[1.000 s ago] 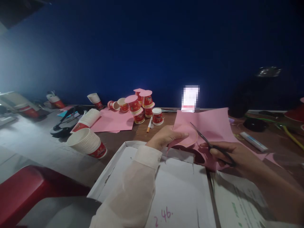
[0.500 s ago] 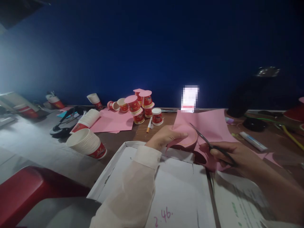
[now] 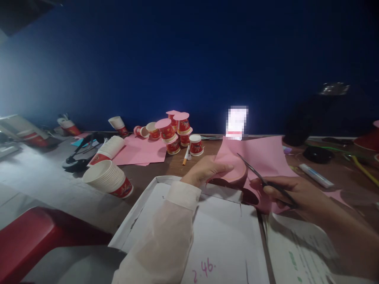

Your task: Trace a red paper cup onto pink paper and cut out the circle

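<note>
A blue wall backs the table under scissors and pink paper.

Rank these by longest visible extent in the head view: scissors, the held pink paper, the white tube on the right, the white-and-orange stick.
1. Pink paper
2. Scissors, partly covered, so judged by what shows
3. White tube
4. White-and-orange stick

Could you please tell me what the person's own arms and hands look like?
The left arm wears a long, off-white sleeve of thin-looking cloth, ending in a plain cuff at the wrist. The right forearm looks bare over most of what shows. Neither the left hand nor the right hand wears a glove.
</note>
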`<state>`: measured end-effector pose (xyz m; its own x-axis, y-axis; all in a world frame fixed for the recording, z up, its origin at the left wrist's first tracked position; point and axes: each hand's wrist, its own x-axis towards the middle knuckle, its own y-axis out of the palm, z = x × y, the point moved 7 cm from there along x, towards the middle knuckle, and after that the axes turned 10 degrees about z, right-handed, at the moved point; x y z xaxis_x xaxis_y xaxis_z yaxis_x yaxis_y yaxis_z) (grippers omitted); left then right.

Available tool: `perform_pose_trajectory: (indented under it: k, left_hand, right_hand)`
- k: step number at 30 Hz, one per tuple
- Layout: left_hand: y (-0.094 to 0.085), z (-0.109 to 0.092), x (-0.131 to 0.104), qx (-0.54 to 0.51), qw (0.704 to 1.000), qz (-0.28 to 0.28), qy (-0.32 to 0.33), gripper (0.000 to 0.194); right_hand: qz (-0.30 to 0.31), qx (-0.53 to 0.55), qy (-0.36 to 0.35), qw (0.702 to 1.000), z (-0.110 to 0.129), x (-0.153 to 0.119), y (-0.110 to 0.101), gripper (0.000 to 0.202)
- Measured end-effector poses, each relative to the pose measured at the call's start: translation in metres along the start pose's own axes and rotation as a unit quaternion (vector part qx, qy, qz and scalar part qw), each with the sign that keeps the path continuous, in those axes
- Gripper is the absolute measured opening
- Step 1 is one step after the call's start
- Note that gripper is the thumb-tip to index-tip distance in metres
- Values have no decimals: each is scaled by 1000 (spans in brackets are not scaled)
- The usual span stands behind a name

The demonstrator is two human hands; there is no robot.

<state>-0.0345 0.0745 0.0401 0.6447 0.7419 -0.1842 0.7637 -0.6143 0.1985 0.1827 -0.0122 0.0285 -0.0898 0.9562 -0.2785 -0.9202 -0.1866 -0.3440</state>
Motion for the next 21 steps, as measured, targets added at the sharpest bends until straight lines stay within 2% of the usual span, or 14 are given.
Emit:
perform_pose_trajectory:
  k: [3, 7, 11, 12, 14, 16, 17, 19, 20, 21]
  left_hand:
    - [1, -3, -3, 13, 1000, 0, -8, 29]
    - [0, -6, -5, 19, 1000, -13, -6, 25]
    - [-4, -4, -1, 38, 999, -17, 6, 26]
    - [-5, -3, 0, 49, 998, -25, 5, 27]
    - [-10, -2, 3, 75, 996, -56, 3, 32]
    - [-17, -7, 4, 106, 986, -126, 31, 39]
    - [-21, -13, 1, 128, 972, -183, 75, 42]
    - [-19, -33, -15, 209, 906, -305, 206, 40]
    - [-11, -41, -24, 249, 868, -333, 272, 34]
    - [1, -46, -31, 284, 839, -338, 318, 27]
  right_hand:
    - [27, 32, 22, 999, -3, 1, 3, 80]
    - [17, 22, 33, 999, -3, 1, -1, 81]
    - [16, 22, 19, 999, 1, -1, 3, 79]
    - [0, 22, 2, 1000, 5, -2, 2, 76]
    - [-30, 10, -34, 999, 13, -4, 1, 69]
    - [-38, -2, -54, 998, 17, -3, 2, 65]
    - [-51, -3, -64, 997, 18, -2, 1, 64]
    - [-67, 1, -70, 995, 16, 1, 0, 62]
    - [-73, 8, -72, 995, 14, 2, 0, 62]
    - [-67, 24, -67, 995, 12, 3, 2, 63]
